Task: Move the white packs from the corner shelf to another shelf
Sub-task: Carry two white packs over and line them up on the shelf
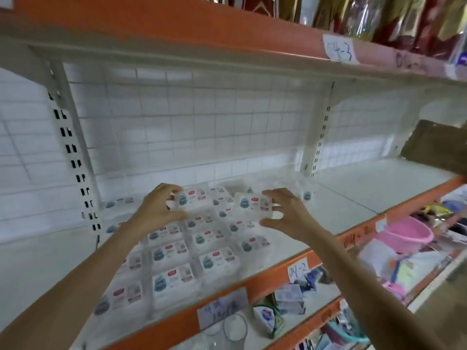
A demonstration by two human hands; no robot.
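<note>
Several white packs point(171, 276) with red and teal labels lie in rows on the white shelf point(353, 198) with an orange front edge. My left hand point(156, 210) grips one white pack point(194, 198) at the back of the group, fingers over its top and thumb below. My right hand point(288, 213) grips another white pack point(255, 203) a little above the rows, fingers curled round its right end. More packs lie behind both hands, partly hidden.
A white slotted upright point(73, 152) stands left and another upright point(318, 137) right of the packs. A brown board point(434, 145) leans at far right. Below, a pink basin point(406, 233), blue-white boxes point(290, 299) and glass items sit on lower shelves. The shelf above holds wrapped goods point(379, 13).
</note>
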